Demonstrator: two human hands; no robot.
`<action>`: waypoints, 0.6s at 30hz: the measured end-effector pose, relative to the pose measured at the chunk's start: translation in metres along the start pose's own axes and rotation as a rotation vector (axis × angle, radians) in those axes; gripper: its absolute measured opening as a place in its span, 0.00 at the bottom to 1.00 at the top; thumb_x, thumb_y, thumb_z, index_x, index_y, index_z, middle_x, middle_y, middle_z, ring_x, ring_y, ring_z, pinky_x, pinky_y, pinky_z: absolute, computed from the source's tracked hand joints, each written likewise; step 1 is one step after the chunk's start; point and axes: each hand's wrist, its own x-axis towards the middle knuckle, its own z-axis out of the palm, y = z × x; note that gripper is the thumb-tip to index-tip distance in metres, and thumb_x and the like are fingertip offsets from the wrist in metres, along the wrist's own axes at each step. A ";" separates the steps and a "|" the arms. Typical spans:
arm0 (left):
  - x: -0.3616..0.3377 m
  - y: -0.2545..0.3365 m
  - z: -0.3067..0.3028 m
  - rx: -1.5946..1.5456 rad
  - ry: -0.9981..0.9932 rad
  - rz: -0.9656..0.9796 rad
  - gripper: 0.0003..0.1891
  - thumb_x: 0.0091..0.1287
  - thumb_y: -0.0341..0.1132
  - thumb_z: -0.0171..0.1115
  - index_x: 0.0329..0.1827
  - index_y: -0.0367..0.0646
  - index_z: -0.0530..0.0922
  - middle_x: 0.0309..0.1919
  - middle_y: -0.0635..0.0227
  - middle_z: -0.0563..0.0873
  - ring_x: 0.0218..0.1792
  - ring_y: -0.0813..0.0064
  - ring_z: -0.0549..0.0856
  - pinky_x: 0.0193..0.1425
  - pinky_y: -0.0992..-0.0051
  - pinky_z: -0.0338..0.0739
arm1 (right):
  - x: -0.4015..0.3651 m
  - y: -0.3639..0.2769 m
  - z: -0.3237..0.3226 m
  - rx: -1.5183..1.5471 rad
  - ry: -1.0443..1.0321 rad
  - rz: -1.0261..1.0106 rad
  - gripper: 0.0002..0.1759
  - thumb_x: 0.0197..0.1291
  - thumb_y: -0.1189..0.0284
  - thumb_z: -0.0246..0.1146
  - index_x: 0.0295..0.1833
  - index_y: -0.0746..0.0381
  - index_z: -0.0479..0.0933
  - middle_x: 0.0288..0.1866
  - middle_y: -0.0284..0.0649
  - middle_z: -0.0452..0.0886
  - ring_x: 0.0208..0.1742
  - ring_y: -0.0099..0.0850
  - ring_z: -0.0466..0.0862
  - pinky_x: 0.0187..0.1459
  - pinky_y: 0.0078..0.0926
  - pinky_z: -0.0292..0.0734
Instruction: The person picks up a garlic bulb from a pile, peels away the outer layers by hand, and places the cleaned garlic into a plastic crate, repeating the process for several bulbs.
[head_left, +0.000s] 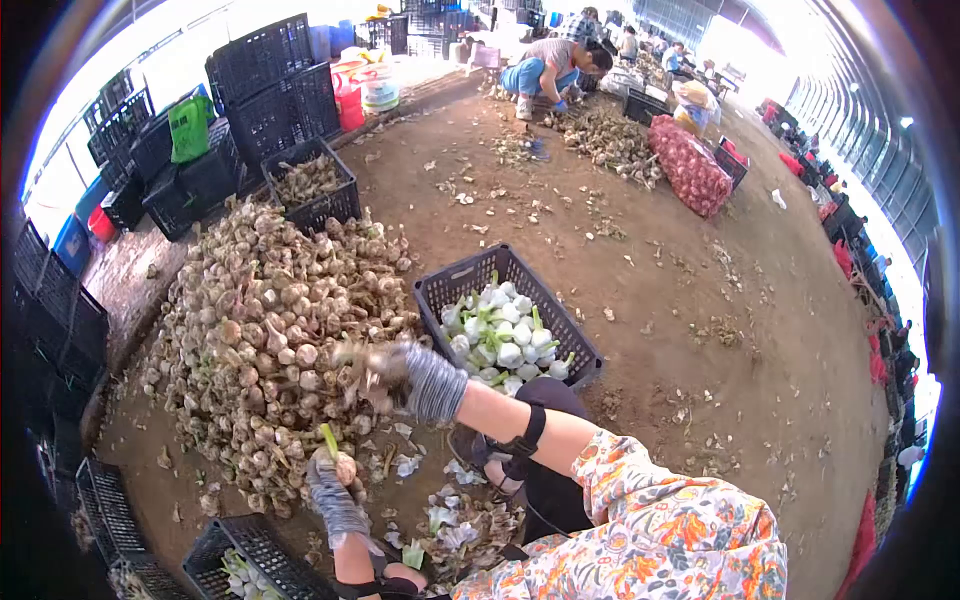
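My right hand (395, 375), in a grey glove, reaches out over the edge of a big heap of unpeeled garlic bulbs (270, 330); it is blurred, and its fingers seem closed on a bulb from the heap. My left hand (333, 485), also gloved, is shut on a garlic bulb (343, 465) with a green stem stub, held low near my knee. A black crate (555, 315) with cleaned white garlic stands just right of my right hand.
Another black crate (250, 555) with a few cleaned bulbs sits at lower left. Peelings (460, 530) lie by my feet. Stacked black crates (265, 85) line the left side. A crouching person (550, 70) sorts garlic far off beside a red mesh sack (690, 165).
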 end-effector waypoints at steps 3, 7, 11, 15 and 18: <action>0.007 -0.007 -0.005 -0.123 0.122 -0.178 0.15 0.62 0.54 0.52 0.35 0.52 0.73 0.18 0.73 0.76 0.11 0.79 0.70 0.11 0.80 0.62 | 0.008 0.022 -0.019 -0.870 -0.143 0.002 0.19 0.55 0.60 0.60 0.38 0.67 0.76 0.31 0.45 0.80 0.31 0.31 0.79 0.33 0.28 0.77; 0.009 -0.011 -0.004 -0.455 -0.210 -0.069 0.19 0.62 0.56 0.50 0.35 0.49 0.73 0.21 0.73 0.76 0.18 0.78 0.73 0.17 0.80 0.66 | -0.012 0.066 -0.006 -2.005 -0.353 0.287 0.38 0.43 0.51 0.67 0.55 0.65 0.66 0.43 0.51 0.77 0.44 0.43 0.79 0.41 0.38 0.75; 0.007 -0.014 0.003 -0.420 -0.115 -0.079 0.21 0.63 0.55 0.50 0.48 0.48 0.71 0.30 0.70 0.77 0.27 0.78 0.75 0.26 0.79 0.70 | 0.005 0.059 0.006 -1.350 -0.016 0.121 0.31 0.48 0.55 0.64 0.52 0.66 0.69 0.37 0.50 0.79 0.42 0.42 0.80 0.40 0.34 0.74; -0.012 -0.014 0.016 -0.386 -0.324 0.112 0.22 0.64 0.49 0.52 0.57 0.49 0.65 0.33 0.73 0.76 0.32 0.80 0.75 0.34 0.79 0.71 | 0.002 0.090 0.001 -1.213 0.193 -0.310 0.24 0.49 0.58 0.63 0.44 0.67 0.73 0.34 0.52 0.78 0.39 0.46 0.78 0.39 0.37 0.72; -0.009 -0.019 0.013 -0.396 -0.310 0.085 0.24 0.64 0.46 0.53 0.61 0.47 0.61 0.34 0.73 0.73 0.33 0.80 0.73 0.38 0.78 0.71 | 0.002 0.090 -0.005 -1.184 0.190 -0.234 0.24 0.50 0.59 0.63 0.43 0.68 0.72 0.35 0.52 0.78 0.39 0.47 0.78 0.39 0.36 0.72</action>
